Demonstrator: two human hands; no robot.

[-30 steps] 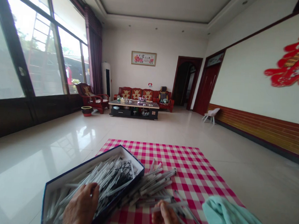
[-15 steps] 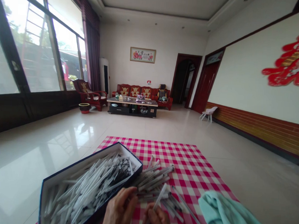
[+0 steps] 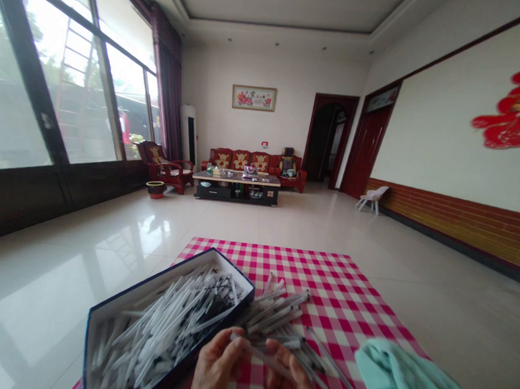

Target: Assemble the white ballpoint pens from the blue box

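Note:
Between my hands is a translucent white pen (image 3: 264, 355), held tilted, its left end higher. My left hand (image 3: 218, 363) pinches that left end between thumb and index finger. My right hand (image 3: 293, 377) has its fingers closed around the other end, which is partly hidden. Just beyond the hands lies a loose pile of similar pens (image 3: 274, 316), several with black tips. To the left of my left hand stands an open box (image 3: 103, 302) with a dark blue rim, filled with clear tubes and dark thin pieces (image 3: 168, 324).
A pink-and-white checked cloth (image 3: 342, 293) covers the table. On its right side lies a crumpled mint-green cloth (image 3: 401, 373). One long pen (image 3: 331, 363) lies apart from the pile. Across the tiled floor are a low table (image 3: 238, 190) and a red sofa (image 3: 240, 158).
My left hand has come up to the pen and now grips one end. The pen has swung from steeply upright to nearly level. The view has shifted slightly left.

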